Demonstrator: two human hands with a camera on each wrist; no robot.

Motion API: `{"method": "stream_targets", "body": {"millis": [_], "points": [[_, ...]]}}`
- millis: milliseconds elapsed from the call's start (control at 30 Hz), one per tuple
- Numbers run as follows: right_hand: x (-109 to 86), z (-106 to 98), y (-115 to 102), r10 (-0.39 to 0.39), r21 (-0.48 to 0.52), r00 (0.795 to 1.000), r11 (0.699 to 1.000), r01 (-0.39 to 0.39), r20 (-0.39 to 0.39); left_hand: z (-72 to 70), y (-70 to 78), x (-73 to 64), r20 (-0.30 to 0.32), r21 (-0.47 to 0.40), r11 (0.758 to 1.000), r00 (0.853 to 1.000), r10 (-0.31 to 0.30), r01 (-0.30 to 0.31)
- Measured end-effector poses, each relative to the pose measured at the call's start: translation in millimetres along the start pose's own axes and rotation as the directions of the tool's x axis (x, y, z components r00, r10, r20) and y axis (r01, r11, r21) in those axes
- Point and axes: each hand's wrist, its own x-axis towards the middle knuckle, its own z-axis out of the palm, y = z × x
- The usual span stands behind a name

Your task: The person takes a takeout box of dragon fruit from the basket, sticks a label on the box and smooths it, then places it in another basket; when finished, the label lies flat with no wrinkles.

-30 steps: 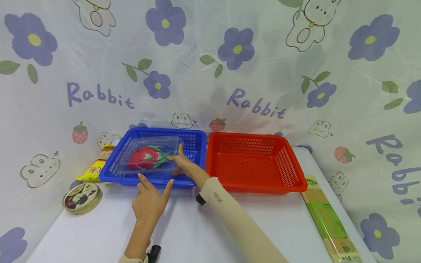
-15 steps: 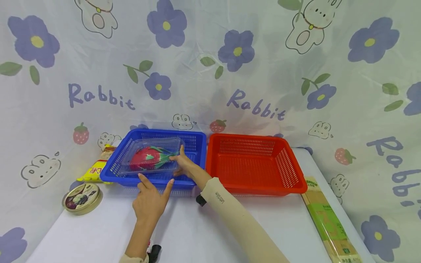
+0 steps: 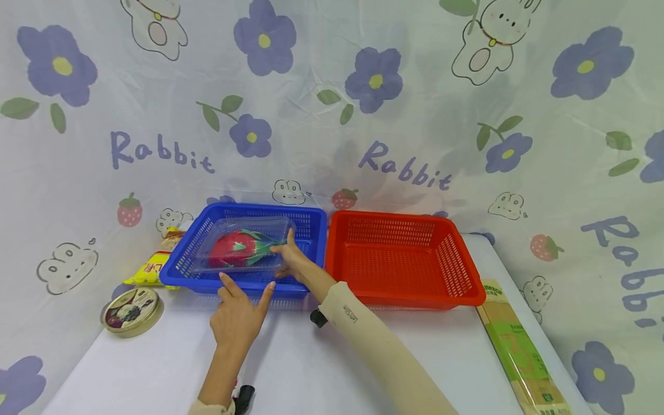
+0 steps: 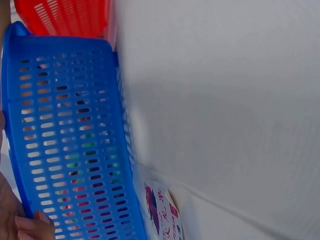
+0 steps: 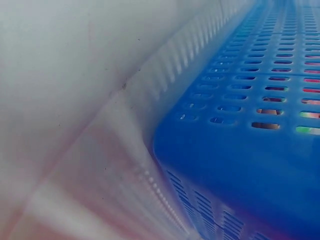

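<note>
A clear plastic box [image 3: 207,239] with a red and green dragon fruit [image 3: 233,249] inside sits in the blue basket [image 3: 303,289]. At the box's right end my right hand [image 3: 293,257] holds it, fingers spread over that end. My left hand [image 3: 236,317] is at the basket's front side, index finger and thumb stretched toward the rim, the other fingers bent. In the left wrist view, fingertips [image 4: 35,226] show right at the basket's rim. The right wrist view catches only the blue basket's perforated side [image 5: 240,95]; that hand is hidden there.
Right beside the blue basket stands a red basket [image 3: 404,298]. A round gold tin [image 3: 132,312] and a yellow packet [image 3: 150,270] lie at the left. A long green and tan pack [image 3: 521,346] lies at the right edge. A printed card [image 4: 162,210] lies near the blue basket.
My right hand and the plastic box with the dragon fruit have shifted slightly to the right within the blue basket. My left hand has stayed at the front rim.
</note>
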Motion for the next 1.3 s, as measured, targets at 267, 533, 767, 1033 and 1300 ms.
{"method": "stream_targets", "body": {"millis": [267,533,767,1033,1300], "points": [[-3.2,-3,-1,-0.021,-0.001,1.000,1.000,0.021,-0.014,-0.3,1.1,0.8,0.001,0.001,1.000,1.000,0.004,-0.004],[-5.5,-2,-2,-0.034,0.014,0.999,0.999,0.034,-0.020,0.0,0.0,0.9,0.010,0.012,1.000,1.000,0.005,-0.005],[-8.5,-4,-4,-0.039,0.044,0.999,0.998,0.040,-0.021,-1.4,0.8,0.8,0.023,0.012,1.000,1.000,0.006,-0.006],[-13.9,-8,-7,-0.041,0.060,0.999,0.997,0.041,-0.012,-1.6,0.6,0.9,0.039,0.012,1.000,0.999,0.001,-0.001],[-22.7,-10,-10,-0.040,0.083,0.999,0.996,0.041,-0.009,-0.9,0.6,1.2,0.023,0.003,1.000,1.000,-0.001,0.001]]}}
